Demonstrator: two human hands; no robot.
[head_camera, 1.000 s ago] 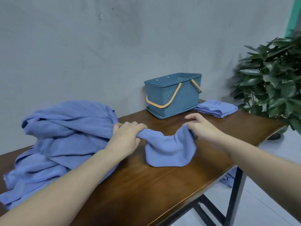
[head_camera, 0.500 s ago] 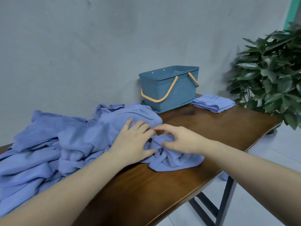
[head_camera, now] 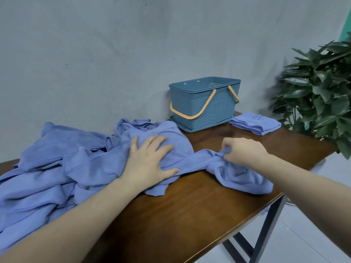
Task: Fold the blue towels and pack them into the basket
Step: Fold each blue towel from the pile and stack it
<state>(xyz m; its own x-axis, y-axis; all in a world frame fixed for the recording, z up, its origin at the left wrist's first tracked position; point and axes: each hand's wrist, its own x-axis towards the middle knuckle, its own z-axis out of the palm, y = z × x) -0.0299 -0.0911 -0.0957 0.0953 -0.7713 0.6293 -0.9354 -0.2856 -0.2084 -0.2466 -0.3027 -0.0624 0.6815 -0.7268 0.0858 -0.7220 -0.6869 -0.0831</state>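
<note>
Here the right hand [head_camera: 245, 151] pinches a blue towel [head_camera: 239, 175]; beside it, the left hand [head_camera: 150, 162] presses flat, fingers spread, on the towel pile [head_camera: 57, 168].

It looked like a plain room in a home or small workplace; I could not tell which. There was a bare grey wall [head_camera: 95, 54], a brown wooden table [head_camera: 190, 215] on black metal legs, pale floor tiles [head_camera: 303, 243], and a leafy green plant [head_camera: 319, 88].

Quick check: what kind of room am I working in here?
Probably a plain indoor room set up for towel folding: a wooden table against a bare grey wall, a potted plant, and tiled floor.
</note>
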